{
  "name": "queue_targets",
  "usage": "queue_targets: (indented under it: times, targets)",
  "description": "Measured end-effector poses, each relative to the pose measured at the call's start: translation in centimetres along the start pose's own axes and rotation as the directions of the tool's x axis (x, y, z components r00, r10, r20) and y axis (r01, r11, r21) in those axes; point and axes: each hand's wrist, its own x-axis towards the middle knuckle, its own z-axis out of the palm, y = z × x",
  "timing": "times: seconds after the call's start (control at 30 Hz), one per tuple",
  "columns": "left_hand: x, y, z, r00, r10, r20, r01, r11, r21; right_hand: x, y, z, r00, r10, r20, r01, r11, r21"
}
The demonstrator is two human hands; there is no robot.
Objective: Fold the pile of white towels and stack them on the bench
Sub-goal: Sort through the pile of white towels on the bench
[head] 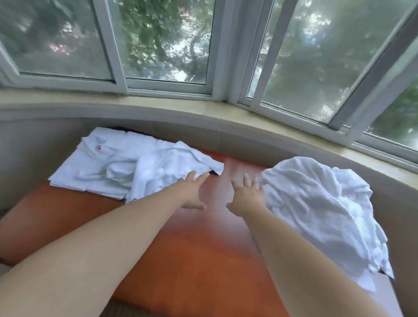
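The crumpled pile of white towels lies on the right part of the orange bench; left of it lie flatter towels. To do the step well, I judge, take only one towel by its edge. Both arms reach forward: right hand at the pile with fingers spread, left hand flat, holding nothing.

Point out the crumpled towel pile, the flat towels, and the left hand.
crumpled towel pile (320,205): head view, middle of the heap.
flat towels (89,168): head view, flat top layer.
left hand (192,191): head view, back of the hand.
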Motion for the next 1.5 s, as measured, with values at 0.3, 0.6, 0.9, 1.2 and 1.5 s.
queue_targets:
  times: [0.3, 0.6, 0.9, 1.2, 1.5]
  targets:
    - [-7.3, -17.6, 0.5, 0.988, -0.141, 0.067, 0.145, 0.988, -0.059, -0.2, -19.6, 1.7, 0.990, -0.144, 0.009, 0.143, 0.989, 0.042]
    - [-4.5, -25.4, 3.3, 0.972, -0.157, 0.176, 0.185, 0.971, -0.154, 6.0, -26.3, 3.7, 0.976, -0.194, 0.095, 0.189, 0.980, 0.057]
    - [3.7, -32.2, 2.0, 0.920, -0.244, 0.307, 0.284, 0.954, -0.092, 17.9, -30.9, 6.4, 0.941, -0.232, 0.247, 0.174, 0.956, 0.237]
    - [12.0, -35.6, 1.0, 0.918, -0.317, 0.238, 0.332, 0.943, -0.022, 24.6, -34.1, 8.7, 0.916, -0.183, 0.357, 0.056, 0.939, 0.338]
    - [19.3, -40.2, -1.2, 0.912, -0.329, 0.243, 0.331, 0.943, 0.034, 29.8, -38.5, 8.0, 0.938, -0.086, 0.335, -0.065, 0.908, 0.414]
